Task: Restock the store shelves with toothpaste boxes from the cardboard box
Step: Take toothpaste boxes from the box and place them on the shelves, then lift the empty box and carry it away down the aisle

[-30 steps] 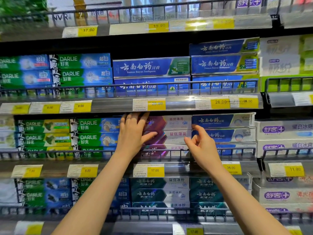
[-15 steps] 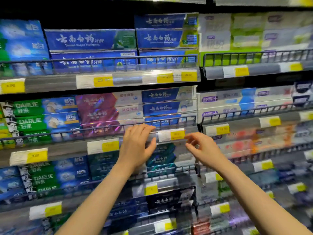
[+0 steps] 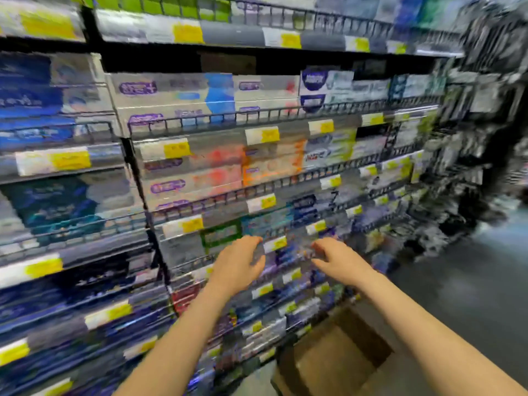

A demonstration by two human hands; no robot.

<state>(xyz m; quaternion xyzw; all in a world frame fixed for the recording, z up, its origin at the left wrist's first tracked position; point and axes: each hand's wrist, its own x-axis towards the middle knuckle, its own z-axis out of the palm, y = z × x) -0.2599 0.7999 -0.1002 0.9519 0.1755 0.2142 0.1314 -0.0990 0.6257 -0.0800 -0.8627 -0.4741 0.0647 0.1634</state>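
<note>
Both hands hang in front of the store shelves (image 3: 280, 112), empty: the left hand (image 3: 238, 265) with loose, spread fingers, the right hand (image 3: 338, 260) likewise half open in its grip. The cardboard box (image 3: 337, 358) sits open on the floor (image 3: 463, 281) below the right forearm, at the shelves' foot; toothpaste boxes (image 3: 197, 92) fill the blurred shelves.

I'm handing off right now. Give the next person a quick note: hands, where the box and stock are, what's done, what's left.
Left hand: open, empty, held in front of the lower shelves.
Right hand: open, empty, beside it.
Cardboard box: on the floor at the foot of the shelves, below the right arm, open; contents unreadable through blur.
Done: nothing in hand; shelves look well stocked.
Left: probably reach down to the box for the next toothpaste boxes and shelve them.
</note>
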